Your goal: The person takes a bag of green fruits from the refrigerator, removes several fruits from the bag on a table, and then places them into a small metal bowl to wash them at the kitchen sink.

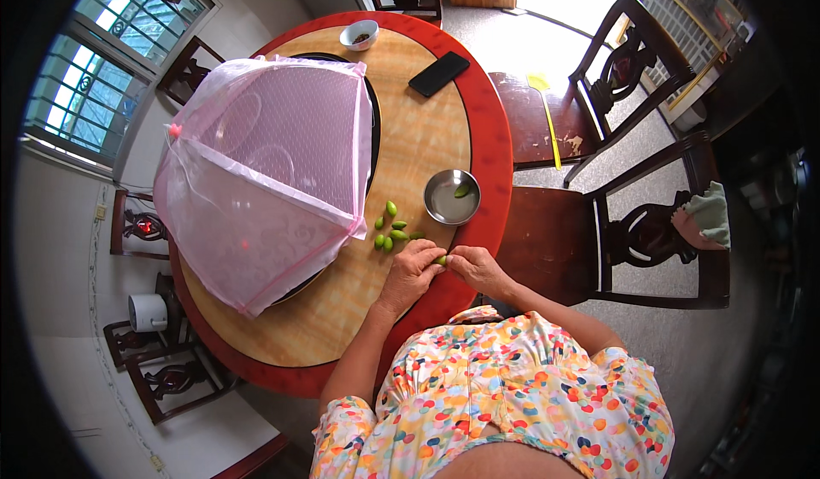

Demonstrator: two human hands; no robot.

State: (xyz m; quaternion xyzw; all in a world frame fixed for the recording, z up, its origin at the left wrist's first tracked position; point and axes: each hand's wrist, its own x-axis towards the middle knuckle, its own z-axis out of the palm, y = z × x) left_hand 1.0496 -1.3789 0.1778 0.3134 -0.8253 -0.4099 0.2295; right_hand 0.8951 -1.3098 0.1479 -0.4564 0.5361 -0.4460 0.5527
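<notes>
Over the red rim of the round table (497, 139), my left hand (415, 270) and my right hand (475, 267) meet at the fingertips on one small green fruit (440, 260). Both seem to grip it, one at each end. Several more green fruits (398, 234) lie loose on the marbled tabletop, just beyond my left hand. A round metal bowl (442, 213) stands beyond my hands, with one green fruit (462, 190) inside.
A pink mesh food cover (269, 178) takes up the table's left side. Farther back are a black smartphone (439, 73) and a white bowl (359, 36) with small dark bits. On a wooden chair (519, 107) at the right lies a yellow fly swatter (549, 123).
</notes>
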